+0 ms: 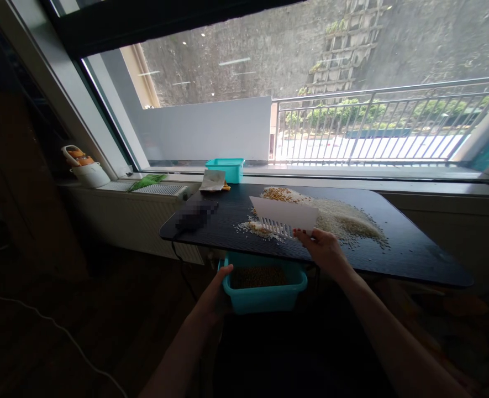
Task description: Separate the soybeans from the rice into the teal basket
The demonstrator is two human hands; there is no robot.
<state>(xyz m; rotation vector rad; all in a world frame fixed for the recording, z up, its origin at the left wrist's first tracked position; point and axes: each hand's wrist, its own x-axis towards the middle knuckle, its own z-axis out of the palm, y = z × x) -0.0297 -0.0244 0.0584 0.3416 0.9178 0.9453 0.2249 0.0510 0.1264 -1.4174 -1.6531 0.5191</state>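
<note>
My right hand (324, 249) grips a white comb-toothed scraper (284, 215) by its near corner, its teeth resting in the pile of white rice and yellow grains (335, 218) on the black table (414, 249). My left hand (216, 293) holds the left rim of a teal bin (264, 297) just below the table's near edge. The bin holds yellowish-brown grains (257, 277).
A second teal bin (226, 168) and a silver pouch (212, 180) sit at the table's far left by the window. A blurred dark object (195, 215) with a cable lies on the left of the table. A white pot (90, 173) and green cloth (147, 181) rest on the radiator sill.
</note>
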